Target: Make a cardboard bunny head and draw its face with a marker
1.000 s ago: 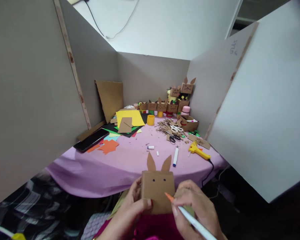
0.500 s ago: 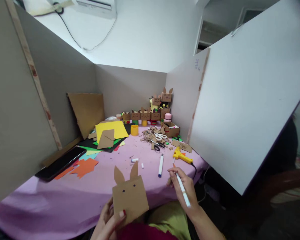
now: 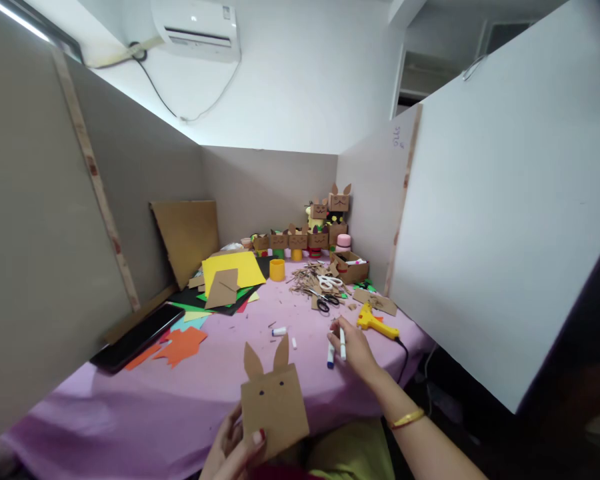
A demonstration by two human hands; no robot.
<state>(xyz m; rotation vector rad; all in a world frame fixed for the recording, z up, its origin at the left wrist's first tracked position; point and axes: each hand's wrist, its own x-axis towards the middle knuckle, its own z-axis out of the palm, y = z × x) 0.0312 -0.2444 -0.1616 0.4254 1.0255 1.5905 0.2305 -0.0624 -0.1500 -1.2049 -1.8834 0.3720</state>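
My left hand grips a cardboard box head by its lower left side, thumb on the front. Two pointed ears stand on its top, and two dark dots mark its upper front. My right hand is closed around a slim white pen and reaches over the table. Beside its fingers a white marker with a blue end lies on the cloth, partly covered by the hand; whether the fingers touch it I cannot tell. A blue and white marker cap and a small white piece lie behind the box head.
A yellow glue gun with a black cord lies at the right. Black scissors, white scissors and cardboard scraps lie farther back. Coloured paper and a black tablet-like device are at the left. Finished cardboard animals line the back.
My right hand has moved forward and left to the marker on the table, pen still in it. The view has tilted up slightly. My left hand keeps its hold on the box head.
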